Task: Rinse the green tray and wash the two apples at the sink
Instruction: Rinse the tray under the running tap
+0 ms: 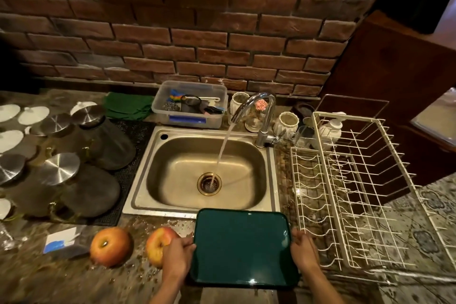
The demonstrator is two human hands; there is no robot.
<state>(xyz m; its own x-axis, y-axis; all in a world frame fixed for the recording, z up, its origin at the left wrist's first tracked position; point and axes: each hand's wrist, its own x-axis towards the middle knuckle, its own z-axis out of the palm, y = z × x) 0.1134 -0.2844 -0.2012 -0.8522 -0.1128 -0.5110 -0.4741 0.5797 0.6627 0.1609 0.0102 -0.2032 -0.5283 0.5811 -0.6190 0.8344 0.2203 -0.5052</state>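
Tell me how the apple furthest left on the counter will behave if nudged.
The left apple looks round and sits free, so it would probably roll. The counter around it seems wet, so it may feel slippery.

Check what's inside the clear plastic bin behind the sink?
The clear bin holds a dark round strainer, colourful clips, a metal scourer and a white-handled tool. Whatever lies beneath these is hidden.
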